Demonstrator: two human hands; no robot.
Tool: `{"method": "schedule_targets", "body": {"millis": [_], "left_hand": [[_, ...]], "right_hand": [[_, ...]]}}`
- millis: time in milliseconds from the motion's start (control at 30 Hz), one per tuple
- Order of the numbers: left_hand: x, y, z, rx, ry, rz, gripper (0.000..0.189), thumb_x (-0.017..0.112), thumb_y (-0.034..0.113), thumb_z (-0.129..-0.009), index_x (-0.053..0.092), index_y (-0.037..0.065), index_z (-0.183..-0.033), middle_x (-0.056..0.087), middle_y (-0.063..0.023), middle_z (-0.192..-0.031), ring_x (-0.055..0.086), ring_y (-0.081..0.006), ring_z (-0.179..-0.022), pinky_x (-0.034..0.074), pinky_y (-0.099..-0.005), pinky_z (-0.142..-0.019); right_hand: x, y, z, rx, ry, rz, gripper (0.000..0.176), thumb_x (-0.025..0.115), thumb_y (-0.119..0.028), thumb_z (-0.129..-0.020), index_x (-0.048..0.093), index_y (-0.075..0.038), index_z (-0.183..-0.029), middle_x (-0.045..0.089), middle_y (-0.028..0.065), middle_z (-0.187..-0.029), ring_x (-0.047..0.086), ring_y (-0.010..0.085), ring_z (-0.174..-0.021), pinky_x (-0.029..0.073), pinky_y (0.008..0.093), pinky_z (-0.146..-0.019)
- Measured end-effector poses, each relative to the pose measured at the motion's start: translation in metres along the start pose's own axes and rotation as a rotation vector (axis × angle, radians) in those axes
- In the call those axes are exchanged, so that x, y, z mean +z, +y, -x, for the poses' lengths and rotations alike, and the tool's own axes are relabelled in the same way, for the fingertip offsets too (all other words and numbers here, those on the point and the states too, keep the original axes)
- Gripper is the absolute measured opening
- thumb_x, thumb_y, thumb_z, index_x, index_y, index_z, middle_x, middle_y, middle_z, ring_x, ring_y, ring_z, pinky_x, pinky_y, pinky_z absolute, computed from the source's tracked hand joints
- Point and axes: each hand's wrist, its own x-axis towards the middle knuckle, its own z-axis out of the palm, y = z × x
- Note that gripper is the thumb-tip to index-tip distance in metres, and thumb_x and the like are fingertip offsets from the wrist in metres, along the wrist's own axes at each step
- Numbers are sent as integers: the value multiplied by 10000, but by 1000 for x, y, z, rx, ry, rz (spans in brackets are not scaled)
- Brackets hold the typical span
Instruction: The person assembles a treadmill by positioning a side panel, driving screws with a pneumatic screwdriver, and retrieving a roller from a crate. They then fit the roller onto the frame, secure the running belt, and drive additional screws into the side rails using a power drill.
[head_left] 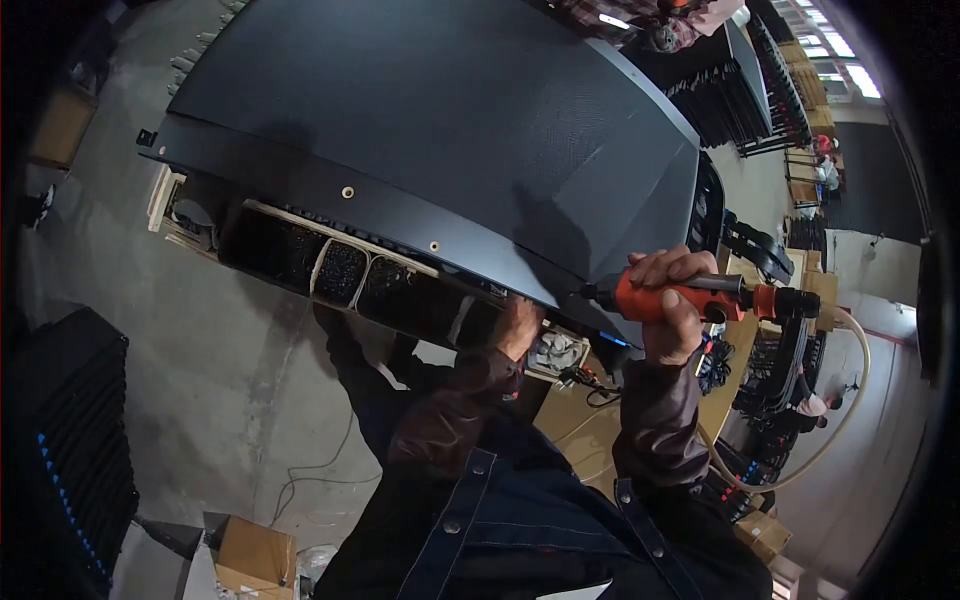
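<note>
1. The right grip point(672, 335) is wrapped around the orange tool point(632, 297), fingers over the top and thumb along the near side.
2. The left grip point(518, 328) is at the near edge of the dark panel point(400, 100); its fingertips are hidden, so I can't tell how wide it is.
3. The tool's nose points toward the panel, though contact is unclear here. A tilted hold could let it skid, scratching the surface.
4. The hose point(862, 375) loops behind; a snag could tug the tool askew.
</note>
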Motion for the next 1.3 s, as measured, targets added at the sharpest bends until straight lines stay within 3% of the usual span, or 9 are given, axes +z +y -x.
{"method": "schedule_targets", "body": {"millis": [200,333,567,667,733,800,900,1067,1300], "left_hand": [[-44,4,-29,-40,-274,153,435,448,216,-1034,454,5,-1415,512,-107,-1396,486,-220,-1261,390,-337,-1077],[-16,-6,-18,-36,-116,96,423,441,204,-1037,458,21,-1418,509,-111,-1407,483,-232,-1278,391,-346,-1077],[-41,7,12,42,-183,77,369,382,140,-1047,491,38,-1384,523,-116,-1389,493,-267,-1272,383,-376,-1068],[-45,-74,-1,-89,-249,394,339,415,85,-1013,531,12,-1323,572,-155,-1266,546,-253,-1183,433,-355,-993],[-66,-31,6,736,-327,-190,286,591,132,-918,634,-14,-1161,688,-160,-1006,656,-316,-939,517,-425,-816],[-57,-5,26,-63,14,-135,371,687,263,-876,650,0,-1135,688,-159,-893,665,-344,-835,523,-443,-740],[-130,29,55,-332,215,-459,433,749,409,-843,647,33,-1032,700,-153,-897,680,-294,-839,522,-414,-754],[-303,33,65,-133,702,-882,251,628,151,-850,650,91,-1093,703,-198,-932,664,-426,-848,531,-510,-744],[-432,-1,16,-166,447,-1297,270,616,38,-834,624,65,-1103,637,-252,-983,650,-452,-860,533,-530,-728]], "right_hand": [[0,-1,-1,-15,-92,10,335,768,-235,-759,523,-63,-911,570,97,-784,628,256,-753,506,476,-921],[-6,1,2,14,-54,-10,349,770,-244,-762,516,-63,-919,570,96,-797,632,264,-775,502,486,-931],[-9,1,6,-27,-16,-54,606,774,-348,-807,518,6,-1228,590,198,-1147,634,346,-1018,503,504,-939],[8,13,22,-111,260,91,538,749,-269,-862,516,2,-1263,616,177,-1162,654,301,-1011,520,434,-925],[18,8,28,-91,258,349,449,749,-119,-850,543,11,-1227,643,171,-1124,677,276,-970,539,405,-896],[16,8,25,-221,52,255,431,742,-84,-839,551,34,-1208,656,178,-1099,684,262,-955,548,410,-892],[11,-12,16,-43,225,205,408,694,-23,-838,545,35,-1213,642,173,-1115,664,254,-962,535,418,-917],[9,-5,37,-115,187,305,427,686,16,-828,528,14,-1224,617,190,-1163,648,267,-982,530,418,-916],[84,-31,43,-34,183,233,490,732,-86,-799,515,-14,-1232,606,184,-1120,630,282,-956,525,410,-891]]}}
